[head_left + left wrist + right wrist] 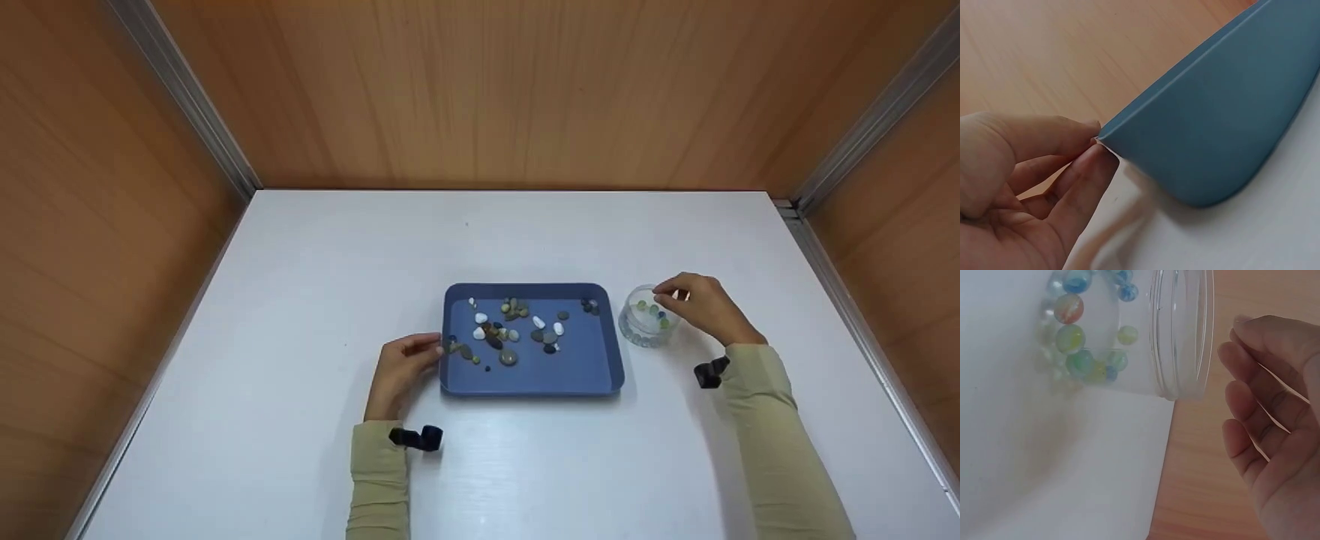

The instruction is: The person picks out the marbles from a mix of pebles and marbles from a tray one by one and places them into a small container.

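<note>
A blue tray (570, 375) bears scattered stones, some white, others grey, green or brown. My left hand (403, 371) is at its left side; in the left wrist view, the thumb and fingers of that hand (1044, 163) pinch the tray's rim (1123, 121). To the right of the tray stands a clear round jar (637, 334) with no lid on it. Glass marbles (1069, 309) in blue, orange, green and yellow lie in the jar. My right hand (701, 304) hovers at the jar's mouth, its fingers (1238, 396) loosely bent, with nothing visible between them.
The tray and jar rest on a white table (300, 285). Wooden panels (480, 90) rise behind and at both sides, joined by metal posts (202, 97). A small black device (416, 437) is strapped at each wrist.
</note>
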### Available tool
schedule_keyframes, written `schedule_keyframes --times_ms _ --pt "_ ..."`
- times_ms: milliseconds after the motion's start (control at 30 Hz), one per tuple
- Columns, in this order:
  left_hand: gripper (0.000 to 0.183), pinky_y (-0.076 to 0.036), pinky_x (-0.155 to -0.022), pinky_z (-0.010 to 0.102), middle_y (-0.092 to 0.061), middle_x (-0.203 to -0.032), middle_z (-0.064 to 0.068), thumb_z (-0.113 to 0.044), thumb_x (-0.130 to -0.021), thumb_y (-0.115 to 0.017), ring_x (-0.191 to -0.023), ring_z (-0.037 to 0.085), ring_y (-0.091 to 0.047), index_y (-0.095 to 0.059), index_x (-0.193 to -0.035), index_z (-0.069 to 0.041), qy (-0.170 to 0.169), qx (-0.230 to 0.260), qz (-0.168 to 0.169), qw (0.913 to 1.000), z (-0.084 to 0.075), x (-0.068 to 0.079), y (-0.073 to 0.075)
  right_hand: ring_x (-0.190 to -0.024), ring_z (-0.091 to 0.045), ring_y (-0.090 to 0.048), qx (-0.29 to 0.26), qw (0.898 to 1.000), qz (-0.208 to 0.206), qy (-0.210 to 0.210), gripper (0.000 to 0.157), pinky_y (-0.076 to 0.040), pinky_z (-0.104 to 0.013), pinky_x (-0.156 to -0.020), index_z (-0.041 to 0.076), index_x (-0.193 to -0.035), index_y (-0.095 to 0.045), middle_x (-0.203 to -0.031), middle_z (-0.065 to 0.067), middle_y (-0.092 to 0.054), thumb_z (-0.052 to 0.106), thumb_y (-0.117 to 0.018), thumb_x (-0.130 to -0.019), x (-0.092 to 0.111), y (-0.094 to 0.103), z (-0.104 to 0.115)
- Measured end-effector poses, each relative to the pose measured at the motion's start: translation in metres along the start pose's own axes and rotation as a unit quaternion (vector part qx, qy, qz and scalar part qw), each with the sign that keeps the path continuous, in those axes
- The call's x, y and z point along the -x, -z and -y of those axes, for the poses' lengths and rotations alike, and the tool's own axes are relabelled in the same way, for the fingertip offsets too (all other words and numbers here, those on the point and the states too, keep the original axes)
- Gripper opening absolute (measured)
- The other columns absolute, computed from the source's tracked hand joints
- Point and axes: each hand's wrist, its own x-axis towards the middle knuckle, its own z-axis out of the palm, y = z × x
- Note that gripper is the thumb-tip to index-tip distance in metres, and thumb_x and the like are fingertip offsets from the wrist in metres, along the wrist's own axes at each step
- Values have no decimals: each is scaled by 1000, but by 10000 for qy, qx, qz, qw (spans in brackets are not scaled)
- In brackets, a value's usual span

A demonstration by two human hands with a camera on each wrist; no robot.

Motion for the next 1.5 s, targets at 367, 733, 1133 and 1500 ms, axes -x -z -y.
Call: schedule_keyframes --times_ms 367,733,1133,1500 --pt "28 -54 -86 30 -68 -112 13 -4 -83 -72 -96 16 -64 -70 -111 -3 48 -145 -69 9999 0 -1 -1 -79 -18 -52 -115 9996 17 239 19 -43 -23 -62 2 -105 -72 -93 -10 -68 13 -64 -92 -13 -7 17" --pt "28 -54 -85 29 -68 -112 12 -4 -83 -71 -99 18 -63 -71 -111 -6 126 -79 -107 9998 0 -1 -1 -79 -19 -54 -299 9984 93 479 17 -44 -24 -64 5 -105 -72 -94 -9 -68 12 -63 -92 -28 -22 37" --pt "29 -55 -82 28 -69 -107 13 -2 -82 -71 -95 17 -64 -71 -110 -3 28 -82 -132 9999 1 -1 -1 -81 -20 -55 -465 9971 330 510 17 -45 -28 -66 7 -105 -73 -96 -9 -69 13 -65 -92 -44 -39 63" --pt "29 -55 -83 28 -68 -108 13 -3 -81 -71 -95 17 -63 -71 -110 -3 56 -63 -108 9999 4 -3 -2 -87 -21 -61 -605 9939 701 593 21 -51 -32 -72 2 -108 -72 -100 -10 -69 14 -65 -91 -58 -60 83"
